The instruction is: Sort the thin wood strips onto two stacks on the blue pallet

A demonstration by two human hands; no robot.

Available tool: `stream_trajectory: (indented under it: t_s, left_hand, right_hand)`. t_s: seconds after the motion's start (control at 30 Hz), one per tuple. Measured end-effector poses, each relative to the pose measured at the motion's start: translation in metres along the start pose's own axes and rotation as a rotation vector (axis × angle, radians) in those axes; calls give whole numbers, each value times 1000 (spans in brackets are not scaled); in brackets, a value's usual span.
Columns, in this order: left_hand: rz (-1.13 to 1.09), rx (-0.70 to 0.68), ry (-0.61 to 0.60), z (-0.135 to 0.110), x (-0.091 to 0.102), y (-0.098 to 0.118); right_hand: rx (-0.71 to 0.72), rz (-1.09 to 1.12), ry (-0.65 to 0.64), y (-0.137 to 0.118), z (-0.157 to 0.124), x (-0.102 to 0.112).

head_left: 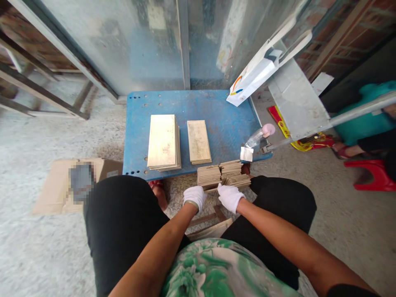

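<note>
My left hand (194, 196), in a white glove, is closed at the near left end of a thin wooden board (212, 189). White-gloved too, my right hand (229, 198) pinches the board farther right. Just beyond my fingers, between my knees, a bundle of thin wooden boards (209, 175) stands on edge in two groups. On the blue table (137, 136) lie a taller stack of pale boards (162, 140) and a lower stack (198, 141). My fingertips are partly hidden against the wood.
At the table's right edge lie a clear bottle with a pink cap (255, 138) and a scrap of white paper (246, 154). A white paper bag (252, 80) leans behind. Flattened cardboard (55, 189) is on the left floor; a red stool (369, 175) and another person are at right.
</note>
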State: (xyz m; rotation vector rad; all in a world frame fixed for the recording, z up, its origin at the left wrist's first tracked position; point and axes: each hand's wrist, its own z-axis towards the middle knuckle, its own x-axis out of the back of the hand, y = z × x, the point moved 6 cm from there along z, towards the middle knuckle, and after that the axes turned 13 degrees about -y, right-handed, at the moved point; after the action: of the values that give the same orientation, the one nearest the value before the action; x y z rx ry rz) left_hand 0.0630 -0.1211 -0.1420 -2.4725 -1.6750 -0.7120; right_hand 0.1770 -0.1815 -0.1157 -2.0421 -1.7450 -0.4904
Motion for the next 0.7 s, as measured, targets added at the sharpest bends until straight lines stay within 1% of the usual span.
stream_trajectory:
  t_s: [0.13,0.23,0.4,0.5,0.57,0.63,0.7]
  left_hand:
    - [19,-34,-1,0,-9,5]
    - [29,-88,0,1,-15,11]
    - [50,-206,-22,11,-14,16]
    - [71,-249,-26,16,-9,13]
    - [87,-254,-30,16,-2,10]
    - [104,-257,-27,11,8,9]
    - [123,-282,-23,2,22,9]
  right_hand:
    - [24,36,-22,1,1,1]
    - [22,48,-12,1,2,2]
    - [-10,98,20,4,3,6]
    - [-27,162,48,10,5,9]
    - [-44,209,73,16,7,12]
    - [-68,275,94,24,7,15]
    - [-86,382,109,34,6,18]
